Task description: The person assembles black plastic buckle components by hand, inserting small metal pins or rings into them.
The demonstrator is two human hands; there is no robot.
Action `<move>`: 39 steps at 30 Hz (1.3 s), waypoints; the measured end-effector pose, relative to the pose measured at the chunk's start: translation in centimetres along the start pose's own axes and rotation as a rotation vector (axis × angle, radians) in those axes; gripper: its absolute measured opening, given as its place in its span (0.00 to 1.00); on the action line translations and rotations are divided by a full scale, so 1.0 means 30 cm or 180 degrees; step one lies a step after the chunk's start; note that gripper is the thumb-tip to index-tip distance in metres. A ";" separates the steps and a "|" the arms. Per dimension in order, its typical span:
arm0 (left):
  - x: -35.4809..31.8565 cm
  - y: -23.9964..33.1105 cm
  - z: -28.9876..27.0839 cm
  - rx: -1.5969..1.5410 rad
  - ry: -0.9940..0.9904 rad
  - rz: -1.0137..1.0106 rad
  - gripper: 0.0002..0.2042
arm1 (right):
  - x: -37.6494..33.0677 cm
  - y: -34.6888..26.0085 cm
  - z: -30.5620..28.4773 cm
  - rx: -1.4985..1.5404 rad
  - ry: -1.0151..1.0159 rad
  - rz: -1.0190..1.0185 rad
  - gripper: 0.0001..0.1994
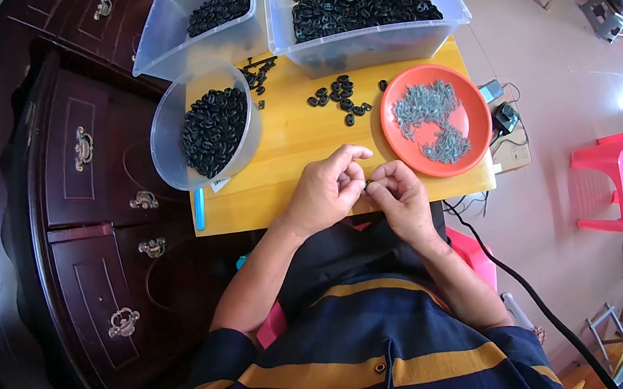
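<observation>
Steady the small dark piece [368, 184] your right hand [403, 195] pinches, guiding gently with your left hand [327, 189], its grip unclear, just beside those fingertips.

plate [459, 121] looks smooth plastic, cabinet [92, 302] glossy wood.

The left hand [324, 189] and right hand [405, 197] meet at a small dark piece [367, 185] over the yellow surface [293, 128], beside an orange-red plate [474, 105].
</observation>
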State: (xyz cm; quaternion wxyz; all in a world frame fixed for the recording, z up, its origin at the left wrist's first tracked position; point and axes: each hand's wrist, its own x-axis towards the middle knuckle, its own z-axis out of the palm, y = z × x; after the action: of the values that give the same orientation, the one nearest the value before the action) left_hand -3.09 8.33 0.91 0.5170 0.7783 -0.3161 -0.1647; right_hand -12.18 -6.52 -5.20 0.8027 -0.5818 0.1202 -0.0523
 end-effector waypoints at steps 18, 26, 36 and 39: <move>0.209 -0.168 -0.009 0.2123 0.0774 0.0391 0.13 | -0.007 -0.030 -0.027 0.0575 -0.0064 0.0221 0.08; 0.173 -0.172 -0.005 0.1721 0.0629 0.0193 0.08 | -0.001 -0.038 -0.025 0.0480 -0.0056 0.0227 0.06; 0.022 -0.087 -0.015 -0.0766 0.0443 -0.0272 0.06 | 0.007 -0.081 -0.015 0.0592 0.0074 0.0387 0.06; -0.008 -0.065 -0.017 -0.0777 0.0256 -0.0166 0.09 | 0.010 -0.090 0.000 0.0611 0.0001 0.0373 0.06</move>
State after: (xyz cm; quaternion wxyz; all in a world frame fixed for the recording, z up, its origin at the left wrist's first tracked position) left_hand -2.35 9.35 -0.68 0.6157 0.7235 -0.2523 -0.1839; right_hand -11.73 -7.47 -2.67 0.8564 -0.4942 0.1486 -0.0166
